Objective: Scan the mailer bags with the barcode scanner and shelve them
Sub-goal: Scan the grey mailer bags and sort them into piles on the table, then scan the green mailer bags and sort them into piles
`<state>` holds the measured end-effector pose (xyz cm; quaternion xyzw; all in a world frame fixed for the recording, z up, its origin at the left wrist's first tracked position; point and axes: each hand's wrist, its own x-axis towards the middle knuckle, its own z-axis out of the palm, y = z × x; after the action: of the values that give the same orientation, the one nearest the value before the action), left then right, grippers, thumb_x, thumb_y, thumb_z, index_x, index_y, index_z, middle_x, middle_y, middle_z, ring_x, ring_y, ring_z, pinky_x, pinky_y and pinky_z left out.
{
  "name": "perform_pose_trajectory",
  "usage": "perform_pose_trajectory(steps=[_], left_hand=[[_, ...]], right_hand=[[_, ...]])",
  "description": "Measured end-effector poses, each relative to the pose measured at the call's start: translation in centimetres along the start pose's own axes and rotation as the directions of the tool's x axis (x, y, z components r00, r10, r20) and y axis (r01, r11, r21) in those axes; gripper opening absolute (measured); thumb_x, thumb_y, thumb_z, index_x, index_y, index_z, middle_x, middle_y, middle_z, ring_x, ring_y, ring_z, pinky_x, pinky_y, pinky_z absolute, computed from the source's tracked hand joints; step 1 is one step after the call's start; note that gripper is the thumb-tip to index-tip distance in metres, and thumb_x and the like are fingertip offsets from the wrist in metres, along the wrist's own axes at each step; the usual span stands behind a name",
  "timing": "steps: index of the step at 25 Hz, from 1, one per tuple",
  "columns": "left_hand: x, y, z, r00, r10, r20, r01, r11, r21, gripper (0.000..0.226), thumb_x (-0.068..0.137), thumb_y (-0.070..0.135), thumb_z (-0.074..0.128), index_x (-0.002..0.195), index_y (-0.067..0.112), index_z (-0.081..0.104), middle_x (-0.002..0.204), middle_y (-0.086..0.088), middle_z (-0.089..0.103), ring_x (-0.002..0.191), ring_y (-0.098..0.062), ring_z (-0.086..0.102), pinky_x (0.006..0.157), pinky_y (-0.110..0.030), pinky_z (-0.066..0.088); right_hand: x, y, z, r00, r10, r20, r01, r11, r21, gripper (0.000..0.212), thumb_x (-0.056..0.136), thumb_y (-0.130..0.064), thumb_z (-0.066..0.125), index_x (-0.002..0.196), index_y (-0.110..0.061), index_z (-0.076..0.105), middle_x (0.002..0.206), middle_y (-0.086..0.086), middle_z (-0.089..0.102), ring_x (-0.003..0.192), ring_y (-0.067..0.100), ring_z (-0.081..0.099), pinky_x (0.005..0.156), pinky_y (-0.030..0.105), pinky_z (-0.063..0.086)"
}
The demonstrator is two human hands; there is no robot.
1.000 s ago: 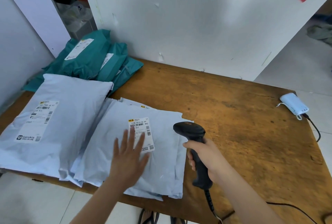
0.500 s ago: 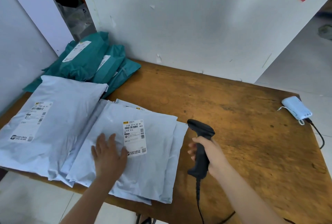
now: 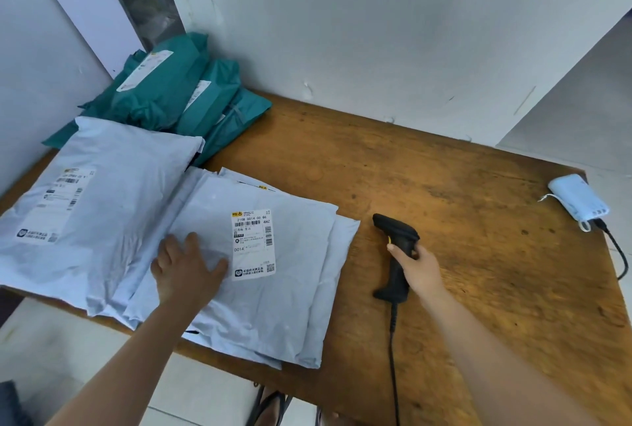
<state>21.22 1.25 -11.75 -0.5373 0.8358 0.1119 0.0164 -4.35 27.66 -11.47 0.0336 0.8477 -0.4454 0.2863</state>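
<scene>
A stack of pale grey mailer bags (image 3: pixel 273 295) lies on the wooden table (image 3: pixel 444 206), the top one showing a white shipping label (image 3: pixel 254 242). My left hand (image 3: pixel 186 268) rests flat on that top bag, just left of the label. A fatter grey mailer bag (image 3: pixel 102 193) lies to the left. Behind it are several green mailer bags (image 3: pixel 178 90) stacked against the wall. My right hand (image 3: pixel 419 270) grips the handle of the black barcode scanner (image 3: pixel 396 254), which rests low on the table right of the stack, its cable (image 3: pixel 393 357) trailing toward me.
A small white power bank (image 3: pixel 578 198) with a black cable lies near the table's right edge. A white wall stands behind the table. Tiled floor and sandals show below the front edge.
My left hand slid down and left off the label and lies flat on the top bag. My right hand carried the scanner to the right and lowered it toward the table.
</scene>
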Motion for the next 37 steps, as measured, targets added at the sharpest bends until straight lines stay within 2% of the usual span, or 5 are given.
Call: perform_pose_trajectory(steps=[8,14,29,34,37], left_hand=[[1.3,0.2,-1.9,0.991,-0.115,0.073,0.123,0.986,-0.115,0.101,0.063,0.059,0.075,0.135,0.005,0.029,0.131,-0.024,0.042,0.122,-0.041,0.043,0.098,-0.050,0.038],[3.1,-0.5,-3.6,0.958,-0.102,0.267,0.235,0.812,-0.534,0.059,0.069,0.049,0.077,0.100,0.003,0.058,0.093,-0.009,0.065,0.090,-0.032,0.063,0.074,-0.036,0.049],[2.5,-1.7,-5.6,0.639,0.283,0.715,0.591,0.414,-0.692,0.074,0.041,0.020,0.085,0.112,0.006,0.067,0.108,-0.017,0.071,0.102,-0.038,0.066,0.099,-0.053,0.046],[2.5,-2.1,-8.8,0.665,0.306,0.681,0.580,0.364,-0.729,0.076,0.031,0.021,0.089,0.103,0.005,0.069,0.099,-0.019,0.073,0.081,-0.032,0.071,0.080,-0.044,0.058],[3.6,-1.3,-12.3,0.778,0.303,0.550,0.427,0.387,-0.817,0.037,0.054,0.013,0.078,0.089,0.007,0.071,0.083,-0.013,0.075,0.063,-0.023,0.072,0.058,-0.030,0.059]], right_hand=[[-2.3,1.1,1.1,0.920,-0.298,-0.255,0.131,0.846,-0.516,0.039,0.095,-0.026,0.055,0.129,-0.006,0.053,0.121,0.014,0.059,0.104,0.025,0.058,0.083,0.035,0.048],[-7.7,-1.0,9.2,0.881,0.168,0.442,-0.312,0.909,0.277,0.027,0.094,-0.031,0.059,0.115,-0.014,0.063,0.111,0.001,0.070,0.099,0.018,0.065,0.090,0.040,0.052],[-9.4,-0.8,8.5,0.807,0.026,0.589,-0.469,0.634,0.615,0.054,0.068,0.015,0.040,0.112,-0.004,0.065,0.097,0.019,0.073,0.087,0.037,0.070,0.080,0.046,0.053],[-9.1,-1.3,9.6,0.742,-0.013,0.670,-0.553,0.554,0.622,0.077,0.014,-0.004,0.084,0.091,0.000,0.076,0.089,0.018,0.074,0.077,0.034,0.073,0.078,0.044,0.050],[-9.3,-3.1,11.1,0.729,-0.085,0.679,-0.540,0.539,0.647,0.056,0.045,-0.024,0.088,0.097,-0.006,0.078,0.104,0.016,0.074,0.096,0.033,0.070,0.093,0.047,0.047]])
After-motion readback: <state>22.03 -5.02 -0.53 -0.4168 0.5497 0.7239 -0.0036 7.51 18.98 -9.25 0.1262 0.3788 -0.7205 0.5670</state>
